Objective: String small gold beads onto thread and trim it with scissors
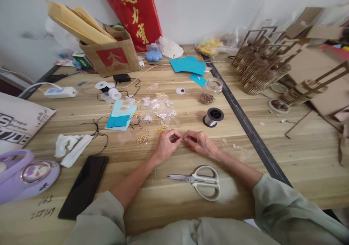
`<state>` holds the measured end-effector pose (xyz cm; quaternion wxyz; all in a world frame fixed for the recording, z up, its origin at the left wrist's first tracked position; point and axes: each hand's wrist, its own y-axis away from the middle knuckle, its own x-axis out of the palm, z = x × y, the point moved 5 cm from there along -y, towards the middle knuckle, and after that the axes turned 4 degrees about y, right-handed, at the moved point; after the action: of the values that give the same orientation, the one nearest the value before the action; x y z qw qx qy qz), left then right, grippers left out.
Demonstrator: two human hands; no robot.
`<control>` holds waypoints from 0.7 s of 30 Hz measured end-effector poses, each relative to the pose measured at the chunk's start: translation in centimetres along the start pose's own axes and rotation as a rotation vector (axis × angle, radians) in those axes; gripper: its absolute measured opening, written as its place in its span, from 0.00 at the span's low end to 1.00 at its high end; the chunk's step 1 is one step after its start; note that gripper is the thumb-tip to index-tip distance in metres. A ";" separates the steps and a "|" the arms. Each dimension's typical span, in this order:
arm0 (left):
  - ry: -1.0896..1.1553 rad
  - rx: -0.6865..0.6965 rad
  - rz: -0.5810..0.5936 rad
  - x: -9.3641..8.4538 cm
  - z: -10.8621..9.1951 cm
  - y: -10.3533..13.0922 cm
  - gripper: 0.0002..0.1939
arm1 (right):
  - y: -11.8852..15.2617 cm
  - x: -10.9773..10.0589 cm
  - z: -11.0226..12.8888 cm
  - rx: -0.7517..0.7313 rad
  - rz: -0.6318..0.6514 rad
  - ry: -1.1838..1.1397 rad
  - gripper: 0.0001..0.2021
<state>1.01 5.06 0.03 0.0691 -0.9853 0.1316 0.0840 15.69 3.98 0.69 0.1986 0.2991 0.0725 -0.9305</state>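
Two hands, left hand [167,144] and right hand [198,142], pinch fingertips together above one scissors [199,181].

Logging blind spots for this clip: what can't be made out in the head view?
- What the left hand and right hand pinch between their fingertips: too small, covered by the fingers.
- Contents of the small bags: too small and blurred.
- Purple bag: cut off by the left edge.
- Cardboard pieces: blurred, cut off by the right edge.

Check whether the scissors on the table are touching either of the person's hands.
Apart. The head view shows the scissors lying between the forearms, with bare wood separating them from the left hand and right hand.
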 end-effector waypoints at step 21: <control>0.183 -0.082 0.107 0.5 0.4 -0.3 0.06 | 0.3 -0.4 0.4 -0.075 0.002 0.087 0.09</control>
<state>1.48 5.30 -0.41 0.0118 -0.9824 0.1863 0.0025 15.93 3.78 1.25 0.2073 0.3319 0.1154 -0.9130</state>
